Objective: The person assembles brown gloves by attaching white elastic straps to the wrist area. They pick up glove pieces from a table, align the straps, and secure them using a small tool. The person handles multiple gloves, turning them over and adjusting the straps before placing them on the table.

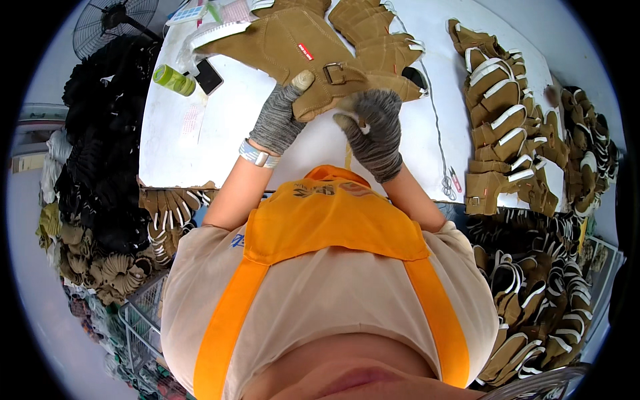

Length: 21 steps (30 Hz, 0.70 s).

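Note:
A brown suede-like boot upper (277,47) with a white edge, a small red tag and a buckled strap (343,77) lies across the far middle of the table. My left hand (280,119), in a grey knitted glove, grips its near edge with the thumb on top. Beside the strap is my right hand (378,133), gloved alike, with fingers bent toward the upper's near edge. Its fingertips are smeared by motion, so I cannot tell whether they hold anything. More brown uppers (373,33) are fanned out just behind.
A row of brown uppers (497,127) lines the white table's (233,147) right side. At left are a green can (175,81), a dark phone (209,77) and a paper slip (192,123). Small snips (455,179) lie near the front edge. Black piles (100,147) stand left.

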Each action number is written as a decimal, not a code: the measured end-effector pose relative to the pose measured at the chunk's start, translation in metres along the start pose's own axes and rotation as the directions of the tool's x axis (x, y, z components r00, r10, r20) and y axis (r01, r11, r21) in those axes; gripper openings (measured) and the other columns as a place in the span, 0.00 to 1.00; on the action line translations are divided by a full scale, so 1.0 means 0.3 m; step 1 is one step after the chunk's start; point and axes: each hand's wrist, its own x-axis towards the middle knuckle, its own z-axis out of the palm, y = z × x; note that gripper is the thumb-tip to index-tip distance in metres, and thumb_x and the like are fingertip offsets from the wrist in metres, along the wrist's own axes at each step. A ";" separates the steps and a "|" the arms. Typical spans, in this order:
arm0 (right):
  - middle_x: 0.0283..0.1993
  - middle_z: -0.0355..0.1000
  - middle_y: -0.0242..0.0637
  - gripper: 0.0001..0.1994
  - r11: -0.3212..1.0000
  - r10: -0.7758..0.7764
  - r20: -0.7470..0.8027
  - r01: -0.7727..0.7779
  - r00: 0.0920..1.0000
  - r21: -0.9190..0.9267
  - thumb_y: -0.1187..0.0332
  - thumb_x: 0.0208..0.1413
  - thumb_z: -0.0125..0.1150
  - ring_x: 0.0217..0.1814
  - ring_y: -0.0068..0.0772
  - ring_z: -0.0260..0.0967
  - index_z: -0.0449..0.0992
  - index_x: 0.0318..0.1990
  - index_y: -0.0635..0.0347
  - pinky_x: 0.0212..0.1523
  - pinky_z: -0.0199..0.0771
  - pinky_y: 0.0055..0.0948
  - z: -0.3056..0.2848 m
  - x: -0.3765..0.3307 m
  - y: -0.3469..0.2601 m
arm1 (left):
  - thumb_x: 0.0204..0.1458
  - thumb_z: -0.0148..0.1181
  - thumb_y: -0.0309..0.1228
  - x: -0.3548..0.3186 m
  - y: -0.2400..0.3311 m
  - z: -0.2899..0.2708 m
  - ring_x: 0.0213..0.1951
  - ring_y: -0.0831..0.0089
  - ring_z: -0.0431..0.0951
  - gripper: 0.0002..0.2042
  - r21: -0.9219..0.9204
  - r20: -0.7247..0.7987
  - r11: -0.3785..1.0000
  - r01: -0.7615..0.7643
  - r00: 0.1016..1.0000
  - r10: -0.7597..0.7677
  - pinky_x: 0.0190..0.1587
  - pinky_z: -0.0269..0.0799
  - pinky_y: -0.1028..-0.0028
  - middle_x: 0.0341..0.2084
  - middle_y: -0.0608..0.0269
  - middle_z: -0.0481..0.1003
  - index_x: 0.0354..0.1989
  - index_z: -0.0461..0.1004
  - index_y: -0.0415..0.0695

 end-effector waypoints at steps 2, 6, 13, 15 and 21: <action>0.33 0.70 0.29 0.13 0.955 0.213 -0.056 -0.196 0.975 0.220 0.69 0.45 0.70 0.33 0.29 0.67 0.74 0.39 0.52 0.40 0.63 0.31 0.002 0.008 -0.015 | 0.53 0.62 0.36 -0.008 0.002 -0.008 0.54 0.57 0.70 0.31 0.022 -0.014 1.000 -0.003 1.000 0.003 0.56 0.71 0.65 0.53 0.48 0.66 0.60 0.55 0.35; 0.41 0.67 0.35 0.23 0.749 0.494 0.064 -0.461 0.867 0.476 0.65 0.49 0.68 0.40 0.28 0.66 0.66 0.50 0.62 0.44 0.69 0.25 -0.040 0.096 0.051 | 0.50 0.64 0.38 -0.008 0.032 -0.021 0.53 0.61 0.71 0.33 0.137 -0.002 0.991 0.008 1.000 -0.008 0.54 0.72 0.67 0.52 0.50 0.67 0.60 0.57 0.36; 0.59 0.64 0.48 0.39 0.027 0.540 0.718 -0.862 0.438 0.506 0.51 0.47 0.67 0.59 0.41 0.64 0.60 0.62 0.61 0.57 0.68 0.38 0.002 0.142 0.181 | 0.49 0.64 0.44 -0.045 0.047 -0.024 0.51 0.65 0.73 0.34 0.397 0.006 0.902 0.170 0.982 -0.188 0.51 0.73 0.72 0.51 0.51 0.70 0.59 0.60 0.35; 0.56 0.67 0.48 0.36 -0.181 0.520 0.777 -0.843 0.356 0.507 0.53 0.47 0.67 0.56 0.42 0.66 0.62 0.60 0.62 0.54 0.71 0.38 0.020 0.139 0.183 | 0.50 0.64 0.45 -0.053 0.053 -0.017 0.50 0.66 0.74 0.34 0.362 -0.021 0.908 0.211 0.976 -0.218 0.50 0.73 0.72 0.50 0.51 0.70 0.59 0.60 0.35; 0.47 0.72 0.45 0.28 -0.190 0.667 0.679 -0.811 0.307 0.553 0.59 0.47 0.68 0.46 0.36 0.71 0.68 0.54 0.63 0.42 0.77 0.35 0.094 0.106 0.179 | 0.47 0.66 0.48 -0.073 0.038 -0.012 0.52 0.62 0.72 0.38 0.203 -0.149 0.961 0.188 0.976 -0.159 0.51 0.72 0.70 0.52 0.49 0.69 0.60 0.59 0.34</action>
